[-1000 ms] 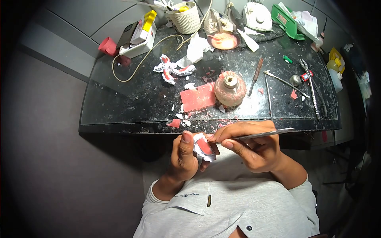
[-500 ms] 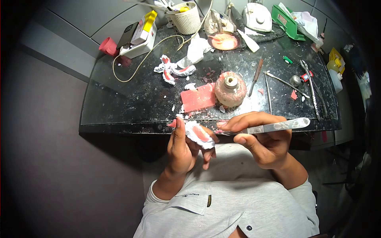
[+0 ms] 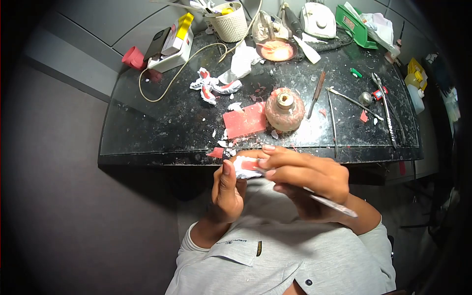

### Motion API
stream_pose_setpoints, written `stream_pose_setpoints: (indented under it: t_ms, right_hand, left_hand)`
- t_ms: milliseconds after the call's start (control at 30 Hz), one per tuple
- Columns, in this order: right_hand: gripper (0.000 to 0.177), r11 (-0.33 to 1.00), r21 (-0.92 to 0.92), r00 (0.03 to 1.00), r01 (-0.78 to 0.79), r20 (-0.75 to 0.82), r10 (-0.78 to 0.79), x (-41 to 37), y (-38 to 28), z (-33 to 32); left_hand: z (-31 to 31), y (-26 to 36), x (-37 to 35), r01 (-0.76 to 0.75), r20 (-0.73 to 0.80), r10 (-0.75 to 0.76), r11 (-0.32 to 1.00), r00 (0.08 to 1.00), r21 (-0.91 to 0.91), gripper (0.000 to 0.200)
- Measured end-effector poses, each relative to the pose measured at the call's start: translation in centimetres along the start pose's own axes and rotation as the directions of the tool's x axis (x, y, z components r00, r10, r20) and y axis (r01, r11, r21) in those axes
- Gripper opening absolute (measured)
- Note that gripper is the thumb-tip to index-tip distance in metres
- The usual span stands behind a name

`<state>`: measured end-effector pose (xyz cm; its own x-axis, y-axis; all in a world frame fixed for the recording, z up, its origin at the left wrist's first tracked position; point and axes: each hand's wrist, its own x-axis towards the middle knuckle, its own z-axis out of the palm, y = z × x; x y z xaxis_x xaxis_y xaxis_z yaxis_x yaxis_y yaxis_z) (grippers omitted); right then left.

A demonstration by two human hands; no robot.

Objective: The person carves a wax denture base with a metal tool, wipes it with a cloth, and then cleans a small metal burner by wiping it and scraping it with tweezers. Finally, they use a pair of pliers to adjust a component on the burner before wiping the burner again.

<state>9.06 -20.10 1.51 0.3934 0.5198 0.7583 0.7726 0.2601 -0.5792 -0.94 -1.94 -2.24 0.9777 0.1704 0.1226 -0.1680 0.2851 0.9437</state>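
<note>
My left hand is closed around a white plaster dental model with a strip of pink wax on top, held just off the front edge of the bench. In my right hand is a scalpel, its flat metal handle slanting down to the right beneath the fingers. The scalpel's tip end meets the right side of the model, partly covered by my fingertips. Near the left hand lies a small scrap of pink wax on the bench edge.
A squat glass burner stands beside a pink wax sheet. More plaster models lie behind. Metal tools, including a wax knife and pliers-like tool, lie to the right. A pan of pink wax sits at the back.
My right hand has moved left to the model, swinging the scalpel's handle end downward. The model has turned and sits flatter. A wax scrap near my left thumb now shows on the bench edge.
</note>
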Motion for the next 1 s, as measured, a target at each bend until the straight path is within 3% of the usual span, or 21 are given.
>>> stream_pose_setpoints:
  t_ms: [67, 133, 233, 1000]
  right_hand:
    - [0.023, 0.998, -0.045, 0.999, 0.034, -0.006, -0.034, 0.2, -0.1, 0.3]
    - [0.021, 0.999, 0.003, 0.999, -0.052, -0.007, 0.052, -0.1, -0.6, 0.5]
    - [0.020, 0.998, -0.038, 0.998, -0.055, 0.028, 0.057, -0.2, -0.7, 0.4]
    - [0.023, 0.996, -0.038, 0.996, -0.086, -0.005, 0.086, 0.1, -1.0, 0.7]
  left_hand:
    - [0.5, 0.3, 0.1, -0.013, 0.026, 0.012, 1.000, 1.000, 0.025, 0.074]
    - [0.9, 0.2, 0.4, -0.136, 0.046, 0.131, 0.981, 0.990, 0.136, 0.074]
    - [0.2, 0.0, 0.3, -0.149, 0.086, 0.134, 0.967, 0.987, 0.209, 0.075]
    - [0.4, 0.3, 0.7, -0.258, 0.119, 0.230, 0.895, 0.966, 0.363, 0.065]
